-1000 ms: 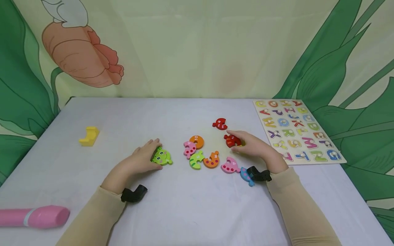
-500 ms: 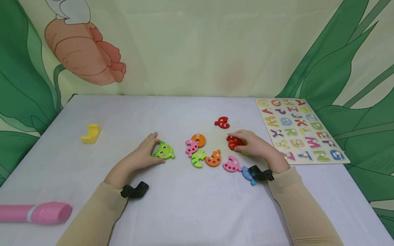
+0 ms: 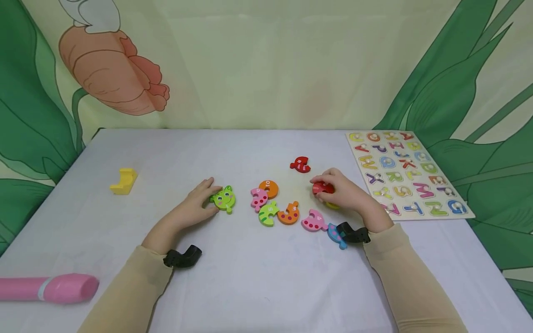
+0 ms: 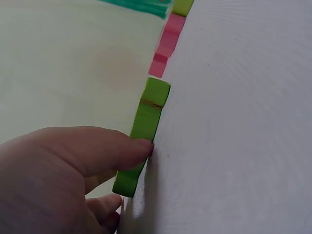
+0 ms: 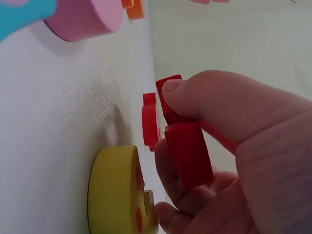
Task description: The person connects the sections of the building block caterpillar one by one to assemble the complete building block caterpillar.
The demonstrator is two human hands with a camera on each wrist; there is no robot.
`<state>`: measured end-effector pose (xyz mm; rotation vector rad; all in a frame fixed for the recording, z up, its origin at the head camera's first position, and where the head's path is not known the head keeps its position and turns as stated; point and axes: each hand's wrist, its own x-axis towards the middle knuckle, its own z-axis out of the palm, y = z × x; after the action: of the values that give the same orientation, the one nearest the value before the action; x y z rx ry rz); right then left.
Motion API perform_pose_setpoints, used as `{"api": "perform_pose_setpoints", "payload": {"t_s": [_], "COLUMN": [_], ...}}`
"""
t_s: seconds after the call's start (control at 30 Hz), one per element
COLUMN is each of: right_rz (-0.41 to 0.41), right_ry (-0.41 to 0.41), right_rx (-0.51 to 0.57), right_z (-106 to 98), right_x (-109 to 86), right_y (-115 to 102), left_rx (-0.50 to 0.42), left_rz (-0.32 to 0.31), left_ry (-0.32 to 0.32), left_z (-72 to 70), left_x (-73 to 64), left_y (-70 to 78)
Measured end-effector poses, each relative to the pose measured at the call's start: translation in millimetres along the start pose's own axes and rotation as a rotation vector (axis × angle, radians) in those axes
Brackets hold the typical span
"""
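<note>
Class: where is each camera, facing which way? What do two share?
Head: worn there, faces forward and down at table, shows left hand, right hand, sleeves.
Left wrist: worn there, faces held green toy, shows left hand.
Right wrist: worn there, faces held red toy, shows right hand.
Head and left wrist share the green toy.

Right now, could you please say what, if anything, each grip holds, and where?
Right grip: red piece, by its edges; left grip: green face piece, by its edge.

Number pieces (image 3: 263,216) between frog piece (image 3: 224,200) at left, letter board (image 3: 424,180) at right; block (image 3: 126,182) far left
</note>
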<state>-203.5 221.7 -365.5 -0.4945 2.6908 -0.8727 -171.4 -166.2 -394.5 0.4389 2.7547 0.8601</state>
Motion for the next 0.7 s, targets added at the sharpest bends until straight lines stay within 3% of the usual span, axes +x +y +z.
{"api": "perform_pose_setpoints", "payload": {"t_s": [0.3,0.7], "right_rz": [-0.06,-0.035], "right_ry": [0.024,-0.008], "right_rx": [0.034,0.092], "right_z": [-5.0,-3.9], "right_x": [0.0,-1.7], "right_y": [-0.3,-5.2], "left_rx": [0.039,0.074], "left_rz": [0.015,0.015], "left_ry": [-0.031,-0.097], "left_z": [0.3,-4.6], "left_x": [13.6,20.9], "left_y": [2.1,1.2]}}
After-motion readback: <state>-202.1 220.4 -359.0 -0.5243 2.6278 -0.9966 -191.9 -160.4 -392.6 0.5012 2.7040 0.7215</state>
